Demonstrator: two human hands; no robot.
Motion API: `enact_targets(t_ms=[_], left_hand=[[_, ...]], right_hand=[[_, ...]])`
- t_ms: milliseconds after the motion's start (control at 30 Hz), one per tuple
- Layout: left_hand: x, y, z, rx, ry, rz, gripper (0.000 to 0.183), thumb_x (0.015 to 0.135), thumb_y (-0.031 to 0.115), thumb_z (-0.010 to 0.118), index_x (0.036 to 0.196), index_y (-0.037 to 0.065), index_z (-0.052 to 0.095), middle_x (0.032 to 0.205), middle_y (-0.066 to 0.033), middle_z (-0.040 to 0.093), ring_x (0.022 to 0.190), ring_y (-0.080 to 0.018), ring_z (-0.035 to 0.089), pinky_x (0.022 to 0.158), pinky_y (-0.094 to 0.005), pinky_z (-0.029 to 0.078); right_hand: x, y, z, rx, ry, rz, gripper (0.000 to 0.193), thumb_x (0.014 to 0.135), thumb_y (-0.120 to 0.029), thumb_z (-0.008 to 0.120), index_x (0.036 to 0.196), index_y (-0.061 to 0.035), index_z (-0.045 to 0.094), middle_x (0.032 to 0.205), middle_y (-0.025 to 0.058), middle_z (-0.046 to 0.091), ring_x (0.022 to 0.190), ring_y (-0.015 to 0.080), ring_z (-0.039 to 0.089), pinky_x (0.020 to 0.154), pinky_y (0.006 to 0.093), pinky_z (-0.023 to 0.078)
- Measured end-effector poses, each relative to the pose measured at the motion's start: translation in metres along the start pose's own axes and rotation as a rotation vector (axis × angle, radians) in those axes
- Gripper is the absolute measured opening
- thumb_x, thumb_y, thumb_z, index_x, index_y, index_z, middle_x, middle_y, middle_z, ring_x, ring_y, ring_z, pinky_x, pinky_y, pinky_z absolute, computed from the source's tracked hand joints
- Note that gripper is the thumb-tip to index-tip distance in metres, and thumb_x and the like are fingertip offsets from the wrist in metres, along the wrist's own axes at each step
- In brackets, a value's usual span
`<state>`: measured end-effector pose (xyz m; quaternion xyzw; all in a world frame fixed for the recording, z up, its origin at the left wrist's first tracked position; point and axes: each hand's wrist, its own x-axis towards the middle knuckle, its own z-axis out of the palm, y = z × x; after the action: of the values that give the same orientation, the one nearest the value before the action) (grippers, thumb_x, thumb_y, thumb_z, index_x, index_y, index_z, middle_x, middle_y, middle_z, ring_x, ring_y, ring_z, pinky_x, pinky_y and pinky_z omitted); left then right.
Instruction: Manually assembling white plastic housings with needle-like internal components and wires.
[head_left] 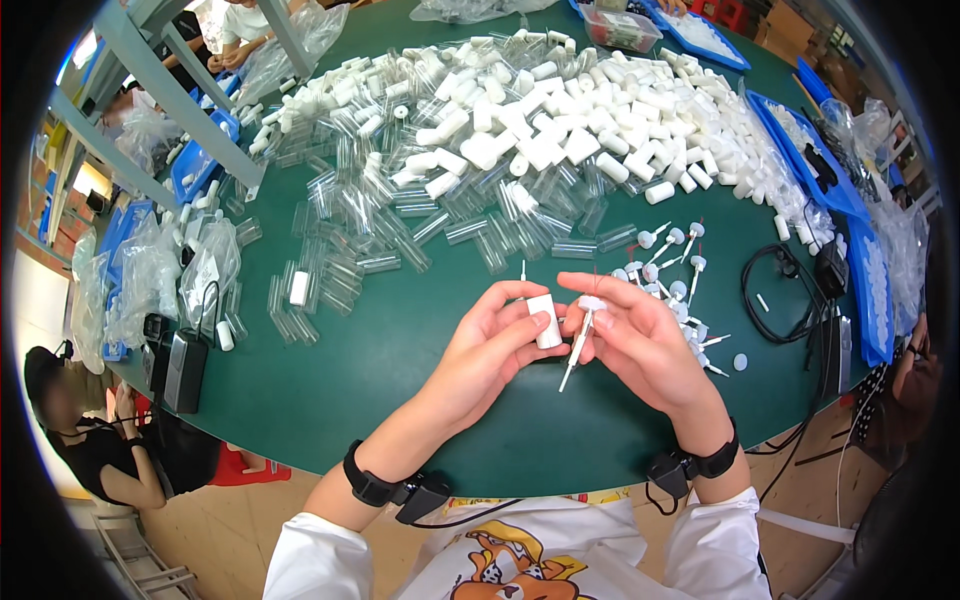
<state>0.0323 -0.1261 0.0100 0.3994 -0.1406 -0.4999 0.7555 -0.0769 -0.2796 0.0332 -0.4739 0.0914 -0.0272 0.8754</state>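
Note:
Over the near middle of the green table, my left hand (490,338) is closed around a white cylindrical cap (545,322), with the thumb pressed on its side. Close beside it, my right hand (648,345) pinches a white stemmed plug (578,352); its round head is at the fingertips and its thin stem points down. The two hands nearly touch. A thin white tip (523,270) shows past my left index finger; what it belongs to is hidden. Similar stemmed plugs with round heads (697,263) lie loose just beyond my right hand.
A large heap of white caps (540,150) spreads across the far table, with clear plastic tubes (345,215) along its near side. Blue trays (870,290) stand at the right. A black cable (755,315) coils nearby. At the left are a black box (186,370), plastic bags (212,265) and a metal frame (150,75). Other people sit around.

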Motion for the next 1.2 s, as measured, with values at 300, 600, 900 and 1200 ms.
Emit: enact_targets(t_ms=[300, 600, 900, 1200], left_hand=[[0.0, 0.001, -0.001, 0.066, -0.027, -0.043, 0.03, 0.09, 0.008, 0.056, 0.118, 0.001, 0.049, 0.109, -0.0127, 0.06, 0.098, -0.0181, 0.061, 0.084, -0.0317, 0.052], [0.001, 0.002, 0.001, 0.121, 0.022, -0.008, 0.032, 0.091, 0.011, 0.056, 0.12, -0.001, 0.051, 0.112, -0.0122, 0.06, 0.1, -0.0168, 0.06, 0.086, -0.0308, 0.053], [0.0, -0.001, 0.002, 0.106, 0.007, -0.042, 0.034, 0.091, 0.01, 0.056, 0.121, -0.003, 0.051, 0.112, -0.0126, 0.06, 0.097, -0.0184, 0.062, 0.084, -0.03, 0.054], [-0.001, -0.003, 0.002, 0.143, -0.082, -0.113, 0.032, 0.091, 0.009, 0.053, 0.119, -0.005, 0.05, 0.111, -0.0133, 0.059, 0.099, -0.02, 0.061, 0.087, -0.0361, 0.054]], right_hand=[[0.001, 0.011, -0.001, -0.534, 0.02, -0.396, 0.029, 0.084, 0.001, 0.061, 0.112, -0.0002, 0.055, 0.114, 0.0105, 0.056, 0.083, 0.0116, 0.056, 0.076, 0.0241, 0.046], [0.002, 0.011, 0.001, -0.659, 0.095, -0.397, 0.028, 0.082, 0.0, 0.063, 0.109, -0.0005, 0.057, 0.105, 0.0065, 0.061, 0.078, 0.0095, 0.054, 0.073, 0.0235, 0.045], [0.003, 0.011, -0.002, -0.828, 0.061, -0.5, 0.026, 0.08, 0.0, 0.064, 0.105, -0.0008, 0.057, 0.101, 0.0071, 0.056, 0.071, 0.0095, 0.052, 0.067, 0.0232, 0.045], [0.004, 0.014, -0.003, -0.887, 0.051, -0.479, 0.022, 0.079, -0.002, 0.065, 0.1, -0.0011, 0.059, 0.093, 0.0056, 0.054, 0.063, 0.0076, 0.05, 0.061, 0.0216, 0.042]])
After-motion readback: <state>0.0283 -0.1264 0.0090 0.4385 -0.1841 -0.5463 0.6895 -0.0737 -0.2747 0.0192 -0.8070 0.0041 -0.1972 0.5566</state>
